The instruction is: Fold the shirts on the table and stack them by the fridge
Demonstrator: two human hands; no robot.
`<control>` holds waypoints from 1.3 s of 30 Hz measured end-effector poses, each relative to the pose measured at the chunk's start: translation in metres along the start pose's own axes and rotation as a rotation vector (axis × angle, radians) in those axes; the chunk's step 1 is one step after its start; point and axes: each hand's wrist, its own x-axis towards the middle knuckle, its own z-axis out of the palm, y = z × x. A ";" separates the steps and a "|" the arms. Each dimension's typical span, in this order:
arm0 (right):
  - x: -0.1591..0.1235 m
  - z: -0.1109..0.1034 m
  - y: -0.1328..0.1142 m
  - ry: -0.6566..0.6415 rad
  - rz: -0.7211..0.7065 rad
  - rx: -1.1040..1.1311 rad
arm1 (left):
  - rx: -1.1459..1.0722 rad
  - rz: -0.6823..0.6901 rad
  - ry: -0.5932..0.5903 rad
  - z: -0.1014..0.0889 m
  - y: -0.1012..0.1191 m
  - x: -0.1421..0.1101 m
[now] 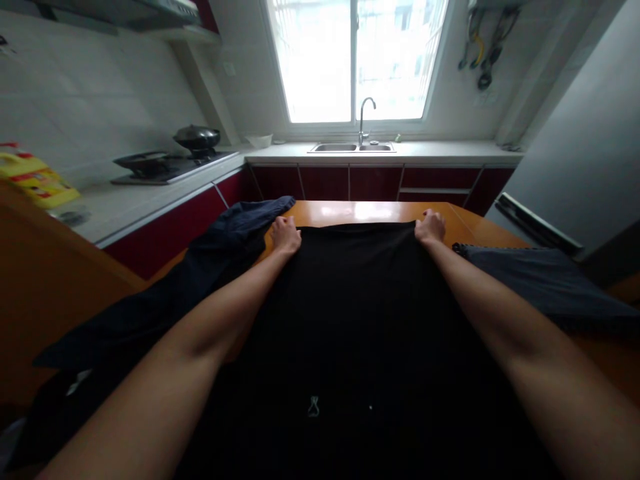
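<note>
A black garment [357, 300] lies stretched over the wooden table, its far edge pulled straight between my two hands; its exact kind does not show. My left hand [286, 236] is closed on the far left corner of the cloth. At the far right corner, my right hand [431, 227] pinches the same edge. A small light logo [313, 407] shows on the black fabric near me. Beside my left arm lies a rumpled dark blue garment [210, 260]. A folded dark grey cloth [530, 280] rests right of my right forearm.
The orange-brown table [350, 212] has a rounded far end. Beyond it runs a counter with a steel sink [336, 148] and faucet [362, 120]. A stove holds a lidded wok [197, 137]. A yellow jug [37, 179] stands left; a grey refrigerator [565, 133] stands right.
</note>
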 end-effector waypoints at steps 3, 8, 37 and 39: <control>-0.040 0.012 -0.033 0.011 -0.257 -0.046 | 0.018 0.468 -0.121 0.016 0.052 -0.037; -0.096 0.041 -0.073 -0.400 -0.727 -0.061 | 0.034 0.645 -0.498 0.041 0.105 -0.068; -0.060 -0.008 -0.008 -0.258 -0.335 -0.106 | 0.225 0.299 -0.273 -0.009 0.015 -0.051; -0.103 -0.001 -0.034 -0.268 -0.474 -0.080 | 0.182 0.487 -0.287 0.001 0.041 -0.090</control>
